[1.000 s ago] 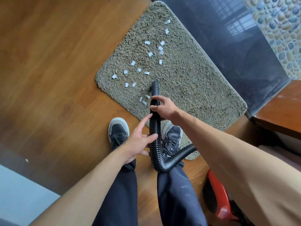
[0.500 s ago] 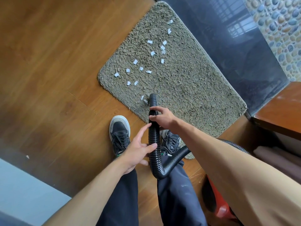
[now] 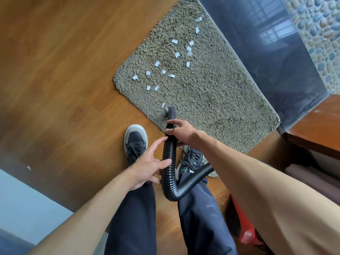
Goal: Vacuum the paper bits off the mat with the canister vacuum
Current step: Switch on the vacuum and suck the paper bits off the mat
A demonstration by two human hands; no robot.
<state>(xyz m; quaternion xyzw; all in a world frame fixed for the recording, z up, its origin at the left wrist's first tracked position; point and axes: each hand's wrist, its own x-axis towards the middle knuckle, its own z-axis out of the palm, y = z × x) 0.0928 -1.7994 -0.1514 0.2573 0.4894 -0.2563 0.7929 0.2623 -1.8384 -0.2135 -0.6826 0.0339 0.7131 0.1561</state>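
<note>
Black hose (image 3: 169, 150) on 1 mat (image 3: 211, 96), roughly 16 paper bits (image 3: 157, 63), right hand (image 3: 182, 133) gripping hose, left hand (image 3: 146, 167) spread against it.

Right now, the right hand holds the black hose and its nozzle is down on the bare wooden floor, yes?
No. The head view shows the nozzle on the mat, just inside its near edge, not the wooden floor. The right hand does hold the black hose.

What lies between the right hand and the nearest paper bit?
Head view: only the hose end, smooth and black; the right hand grips it, its mouth beside that paper bit.
</note>
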